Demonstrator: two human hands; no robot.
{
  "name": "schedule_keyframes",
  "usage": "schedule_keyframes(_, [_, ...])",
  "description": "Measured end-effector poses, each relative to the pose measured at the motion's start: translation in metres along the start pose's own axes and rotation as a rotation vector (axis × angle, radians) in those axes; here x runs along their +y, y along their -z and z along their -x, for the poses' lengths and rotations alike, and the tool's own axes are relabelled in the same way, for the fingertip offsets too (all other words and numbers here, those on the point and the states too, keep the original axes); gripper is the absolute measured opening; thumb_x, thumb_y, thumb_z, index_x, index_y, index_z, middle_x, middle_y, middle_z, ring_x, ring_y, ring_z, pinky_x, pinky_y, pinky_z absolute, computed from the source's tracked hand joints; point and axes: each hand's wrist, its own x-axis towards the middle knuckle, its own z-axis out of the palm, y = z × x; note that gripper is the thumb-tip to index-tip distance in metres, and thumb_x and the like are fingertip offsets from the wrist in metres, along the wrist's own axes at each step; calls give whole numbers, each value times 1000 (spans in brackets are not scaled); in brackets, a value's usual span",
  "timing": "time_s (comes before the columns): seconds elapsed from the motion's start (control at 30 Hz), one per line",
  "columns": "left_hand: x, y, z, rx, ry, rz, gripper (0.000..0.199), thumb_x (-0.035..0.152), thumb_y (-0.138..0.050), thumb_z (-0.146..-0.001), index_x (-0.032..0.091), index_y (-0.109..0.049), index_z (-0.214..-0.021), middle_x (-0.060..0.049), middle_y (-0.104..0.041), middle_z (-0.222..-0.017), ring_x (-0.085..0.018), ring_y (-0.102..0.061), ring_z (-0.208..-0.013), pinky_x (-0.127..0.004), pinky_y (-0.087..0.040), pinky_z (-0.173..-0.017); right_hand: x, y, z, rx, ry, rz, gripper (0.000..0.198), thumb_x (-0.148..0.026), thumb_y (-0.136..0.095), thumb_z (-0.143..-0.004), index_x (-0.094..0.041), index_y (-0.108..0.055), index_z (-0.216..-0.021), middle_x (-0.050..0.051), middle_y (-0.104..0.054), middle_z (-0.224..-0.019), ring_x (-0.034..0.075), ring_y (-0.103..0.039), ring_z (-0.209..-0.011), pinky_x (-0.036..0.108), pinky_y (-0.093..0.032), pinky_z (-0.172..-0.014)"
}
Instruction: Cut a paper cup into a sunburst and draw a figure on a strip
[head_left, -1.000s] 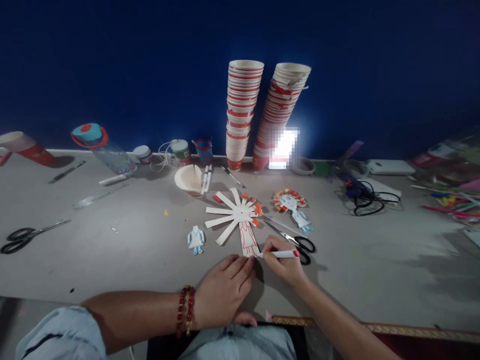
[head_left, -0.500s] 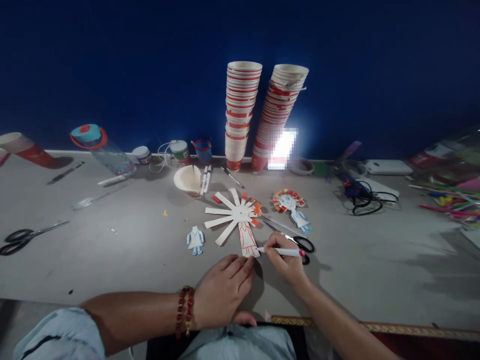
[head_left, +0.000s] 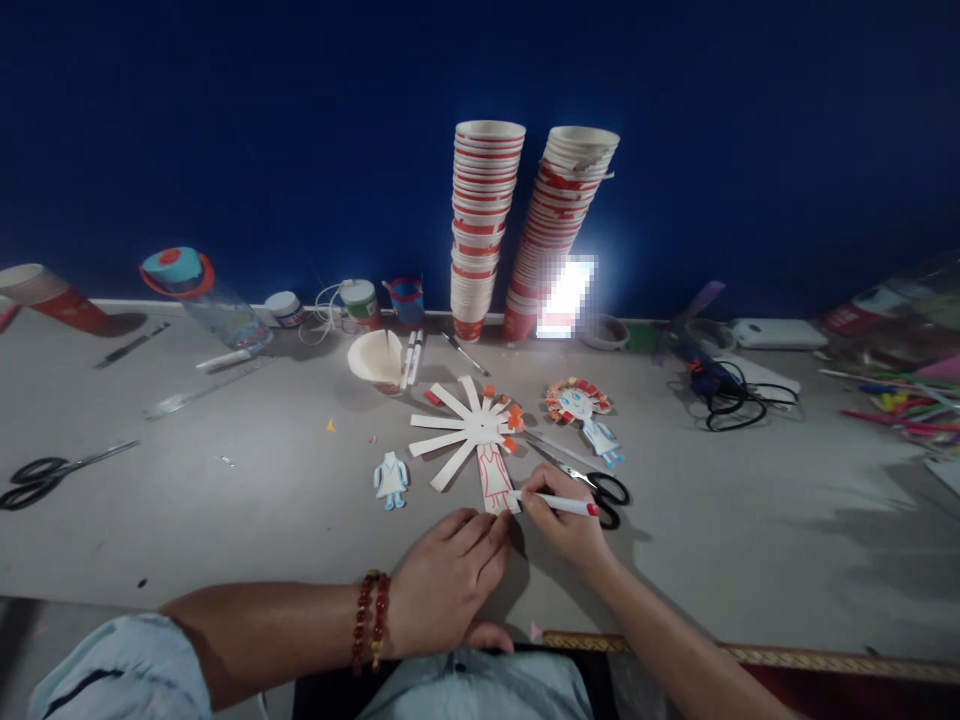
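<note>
Right hand (head_left: 564,520) gripped a marker (head_left: 559,503) at the paper cutout (head_left: 496,478).
Left hand (head_left: 450,575) lay loosely open, fingertips touching the cutout's near end.

2 tall cup stacks (head_left: 487,225) stand at the blue wall; black-handled scissors (head_left: 45,472) lie far left.

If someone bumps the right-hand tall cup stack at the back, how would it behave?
The right cup stack would probably tip easily: it is tall, narrow and already leans against the left stack. Being nested paper cups, it is likely light, so a small push might shift it. Cups near its top sit unevenly and may slide off.
</note>
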Motion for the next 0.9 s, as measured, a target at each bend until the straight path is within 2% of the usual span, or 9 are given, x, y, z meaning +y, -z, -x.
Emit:
schedule_keyframes(0.37, [0,3,-1,-12,1,-6,94,77,-22,-87,1,-49,-134,-23,-47,-143,-31,-45,-125,-43,-26,-109,0,0,-1,-5,-10,-2,16,-17,-50,-79,-20,-54,-64,-2,-54,-59,13,-48,-55,26,-36,-55])
schedule_keyframes(0.9, [0,2,-1,-21,10,9,93,77,-26,-86,1,-47,-136,-23,-47,-143,-31,-45,-125,-42,-28,-108,1,0,-1,-44,-31,32,15,-18,-50,-79,-20,-54,-64,-2,-55,-60,13,-49,-55,26,-36,-55])
